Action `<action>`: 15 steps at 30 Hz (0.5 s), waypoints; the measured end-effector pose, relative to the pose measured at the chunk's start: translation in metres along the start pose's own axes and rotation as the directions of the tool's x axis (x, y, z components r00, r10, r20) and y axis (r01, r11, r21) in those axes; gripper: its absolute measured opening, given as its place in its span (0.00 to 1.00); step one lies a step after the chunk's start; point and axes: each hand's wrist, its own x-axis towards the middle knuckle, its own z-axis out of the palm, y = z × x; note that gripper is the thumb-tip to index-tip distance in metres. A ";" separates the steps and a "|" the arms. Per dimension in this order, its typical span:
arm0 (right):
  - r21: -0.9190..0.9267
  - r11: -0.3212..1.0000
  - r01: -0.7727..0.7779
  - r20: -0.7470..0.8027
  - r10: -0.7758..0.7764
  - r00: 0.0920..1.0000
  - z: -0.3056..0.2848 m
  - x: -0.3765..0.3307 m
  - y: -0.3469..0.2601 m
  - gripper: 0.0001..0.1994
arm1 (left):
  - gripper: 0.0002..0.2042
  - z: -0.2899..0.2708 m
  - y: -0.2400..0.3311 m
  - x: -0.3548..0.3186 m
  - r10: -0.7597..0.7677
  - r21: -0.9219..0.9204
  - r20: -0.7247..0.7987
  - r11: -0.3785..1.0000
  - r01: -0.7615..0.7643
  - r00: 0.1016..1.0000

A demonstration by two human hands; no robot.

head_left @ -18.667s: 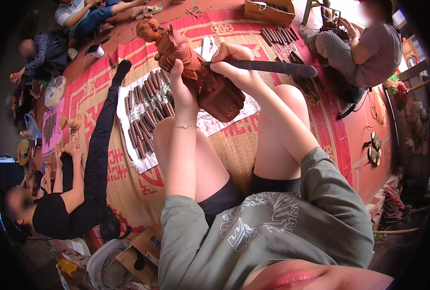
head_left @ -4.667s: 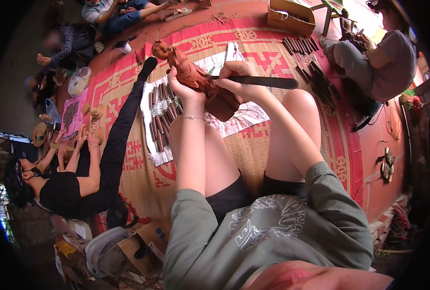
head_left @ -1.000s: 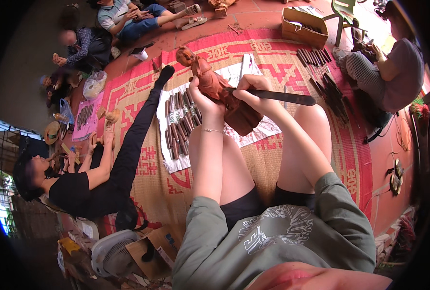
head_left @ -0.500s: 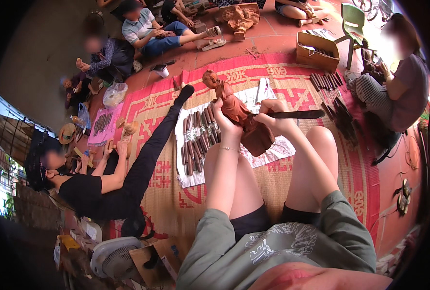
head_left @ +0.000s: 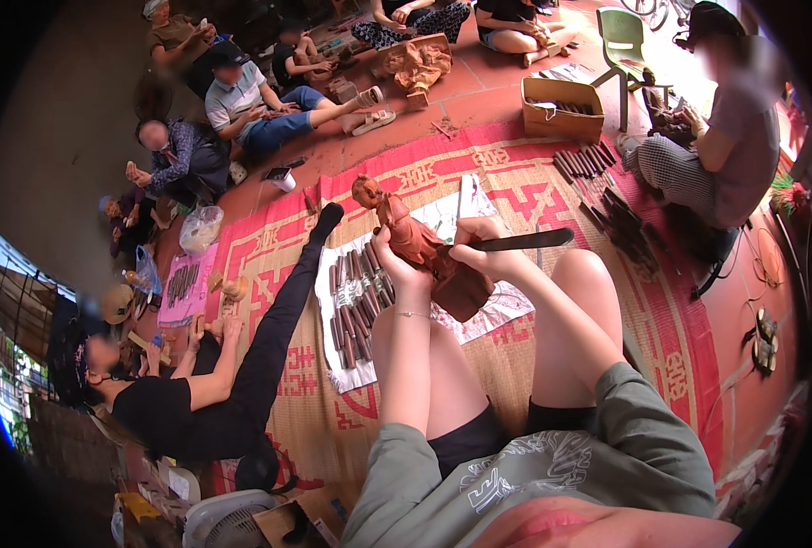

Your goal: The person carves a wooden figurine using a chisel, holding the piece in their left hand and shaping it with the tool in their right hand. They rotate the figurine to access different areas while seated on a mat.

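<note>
item: carved wooden figure (head_left: 415,242), reddish brown, held tilted above the knees, head pointing up and away. left hand (head_left: 395,265) wrapped closed around its middle from below. right hand (head_left: 481,256) just right of that grip, fingers shut on a dark chisel (head_left: 524,241), handle running out rightward, tip against the figure's lower body. beyond the grip: rows of chisels on a white cloth (head_left: 356,297), red patterned mat (head_left: 689,356). change over half a second: both grips unchanged, carving continuing at one spot.
</note>
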 end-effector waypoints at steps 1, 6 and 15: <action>-0.055 0.997 -0.056 0.025 0.057 0.998 -0.004 0.000 -0.001 0.09 | 0.25 0.001 0.001 -0.001 0.010 0.025 0.052 1.000 -0.011 0.999; -0.062 0.997 -0.054 -0.021 0.053 0.998 -0.007 0.000 -0.007 0.09 | 0.20 0.011 0.003 -0.009 0.005 0.035 0.037 0.999 -0.006 0.999; -0.093 0.995 -0.024 0.006 0.025 1.000 -0.015 -0.002 -0.006 0.11 | 0.20 0.007 -0.010 -0.005 -0.022 0.031 -0.009 0.999 0.022 1.000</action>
